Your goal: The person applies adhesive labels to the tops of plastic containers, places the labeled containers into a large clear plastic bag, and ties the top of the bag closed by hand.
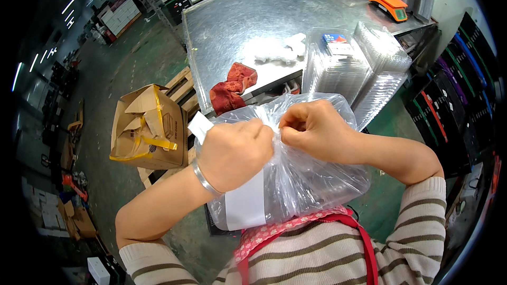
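Note:
A large clear plastic bag (pixel 317 186) stands right before me, its film pulled together into a gathered neck at the middle top. My left hand (pixel 235 152), with a silver bracelet at the wrist, is closed on that neck from the left. From the right, my right hand (pixel 313 126) pinches the same gathered film between thumb and fingers. A white paper-like strip (pixel 246 204) shows at the bag's left part; whether it lies inside or outside, I cannot tell. Another white piece (pixel 200 126) sticks out behind my left hand. The bag's contents are hard to make out.
Ahead is a metal table (pixel 237 27) with a red patterned cloth (pixel 233 89) at its near edge. Stacked clear plastic trays (pixel 332 71) stand at right. An orange scale (pixel 389 4) sits farther back. At left, an opened cardboard box (pixel 148 130) rests on a wooden pallet (pixel 184 83).

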`<action>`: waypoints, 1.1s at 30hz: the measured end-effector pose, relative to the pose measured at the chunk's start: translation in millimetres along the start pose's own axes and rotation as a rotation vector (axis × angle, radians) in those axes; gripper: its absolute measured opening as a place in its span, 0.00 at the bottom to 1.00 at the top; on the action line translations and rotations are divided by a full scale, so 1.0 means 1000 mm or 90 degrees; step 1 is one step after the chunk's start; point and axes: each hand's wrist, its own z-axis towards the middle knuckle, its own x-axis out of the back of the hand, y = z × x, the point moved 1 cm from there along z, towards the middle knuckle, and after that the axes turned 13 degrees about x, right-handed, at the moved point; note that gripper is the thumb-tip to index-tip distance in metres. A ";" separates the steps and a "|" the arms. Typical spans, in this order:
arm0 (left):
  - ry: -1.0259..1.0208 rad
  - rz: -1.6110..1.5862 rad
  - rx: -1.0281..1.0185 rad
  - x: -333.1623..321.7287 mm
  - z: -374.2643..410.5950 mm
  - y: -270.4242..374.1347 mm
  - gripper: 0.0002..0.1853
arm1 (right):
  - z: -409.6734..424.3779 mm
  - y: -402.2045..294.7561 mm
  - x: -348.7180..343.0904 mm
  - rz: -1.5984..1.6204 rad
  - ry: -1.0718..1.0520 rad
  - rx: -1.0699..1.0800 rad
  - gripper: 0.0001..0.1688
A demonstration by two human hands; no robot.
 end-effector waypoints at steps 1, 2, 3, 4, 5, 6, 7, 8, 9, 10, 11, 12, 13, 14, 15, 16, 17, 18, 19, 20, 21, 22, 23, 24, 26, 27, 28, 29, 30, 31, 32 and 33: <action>0.007 -0.016 0.028 0.000 -0.001 -0.001 0.08 | -0.001 0.002 0.001 -0.001 -0.008 -0.045 0.11; 0.013 -0.032 0.055 0.003 -0.004 -0.004 0.08 | -0.002 0.003 0.003 0.007 -0.013 -0.066 0.10; 0.019 -0.049 0.080 0.005 -0.006 -0.006 0.08 | -0.003 0.004 0.004 0.019 -0.021 -0.082 0.10; 0.019 -0.079 0.125 0.007 -0.007 -0.009 0.05 | -0.004 0.006 0.005 0.034 -0.025 -0.107 0.09; 0.020 -0.111 0.130 0.009 -0.009 -0.010 0.05 | -0.004 0.006 0.006 0.052 -0.032 -0.125 0.08; 0.020 -0.143 0.137 0.011 -0.010 -0.011 0.04 | -0.005 0.007 0.006 0.038 -0.029 -0.185 0.07; 0.021 -0.175 0.146 0.012 -0.011 -0.011 0.05 | -0.004 0.006 0.006 0.066 -0.014 -0.087 0.08; 0.002 -0.173 0.125 0.013 -0.012 -0.012 0.06 | -0.003 0.004 0.005 0.060 0.010 -0.031 0.09; 0.004 -0.164 0.116 0.012 -0.011 -0.011 0.06 | -0.003 0.002 0.004 0.057 0.019 0.040 0.11; 0.008 -0.154 0.108 0.011 -0.011 -0.010 0.06 | -0.001 0.001 0.003 0.028 0.019 0.053 0.11; 0.013 -0.145 0.099 0.009 -0.010 -0.009 0.06 | 0.000 -0.001 0.002 0.001 0.002 0.080 0.12; 0.031 -0.150 0.097 0.008 -0.009 -0.009 0.06 | 0.001 -0.003 0.001 -0.025 -0.015 0.106 0.12; 0.048 -0.155 0.095 0.006 -0.009 -0.008 0.06 | 0.003 -0.006 0.001 -0.076 -0.014 0.155 0.12; 0.065 -0.158 0.093 0.005 -0.008 -0.007 0.06 | 0.004 -0.008 0.001 -0.126 -0.012 0.204 0.12; 0.068 -0.170 0.092 0.004 -0.008 -0.006 0.07 | 0.006 -0.010 0.001 -0.171 -0.015 0.252 0.12; 0.071 -0.182 0.091 0.002 -0.008 -0.006 0.07 | 0.007 -0.010 0.001 -0.210 -0.054 0.249 0.10; 0.072 -0.195 0.090 0.002 -0.009 -0.005 0.07 | 0.008 -0.010 0.001 -0.244 -0.097 0.244 0.09; 0.059 -0.175 0.079 0.001 -0.010 -0.005 0.07 | 0.009 -0.010 0.001 -0.280 -0.140 0.241 0.08; 0.045 -0.155 0.067 0.001 -0.012 -0.005 0.07 | 0.010 -0.010 0.002 -0.280 -0.168 0.222 0.09; 0.033 -0.135 0.055 0.001 -0.013 -0.006 0.08 | 0.011 -0.009 0.001 -0.283 -0.196 0.205 0.09; 0.032 -0.132 0.046 0.001 -0.015 -0.006 0.08 | 0.012 -0.008 0.002 -0.292 -0.208 0.199 0.09; 0.030 -0.130 0.037 0.002 -0.016 -0.007 0.08 | 0.013 -0.008 0.002 -0.281 -0.216 0.177 0.09; 0.029 -0.127 0.028 0.003 -0.018 -0.008 0.08 | 0.014 -0.007 0.003 -0.275 -0.208 0.165 0.09; 0.038 -0.131 0.031 0.005 -0.018 -0.010 0.08 | 0.015 -0.007 0.003 -0.266 -0.225 0.139 0.09; 0.055 -0.138 0.033 0.009 -0.018 -0.011 0.08 | 0.015 -0.008 0.007 -0.158 -0.233 0.048 0.09; 0.043 -0.149 0.041 0.011 -0.017 -0.011 0.09 | 0.016 -0.009 0.008 -0.113 -0.239 -0.010 0.09; 0.031 -0.160 0.051 0.013 -0.015 -0.011 0.09 | 0.016 -0.011 0.010 -0.060 -0.232 -0.022 0.09; 0.020 -0.170 0.061 0.015 -0.014 -0.010 0.09 | 0.016 -0.014 0.012 -0.018 -0.214 -0.039 0.10; 0.019 -0.163 0.051 0.017 -0.012 -0.008 0.08 | 0.016 -0.016 0.013 0.016 -0.200 -0.062 0.11; 0.017 -0.156 0.041 0.018 -0.010 -0.006 0.07 | 0.016 -0.018 0.013 0.010 -0.204 -0.065 0.10; 0.015 -0.148 0.031 0.018 -0.007 -0.004 0.06 | 0.016 -0.020 0.013 -0.005 -0.212 -0.072 0.10; 0.005 -0.094 0.020 0.017 -0.005 -0.002 0.06 | 0.017 -0.022 0.012 -0.018 -0.215 -0.066 0.09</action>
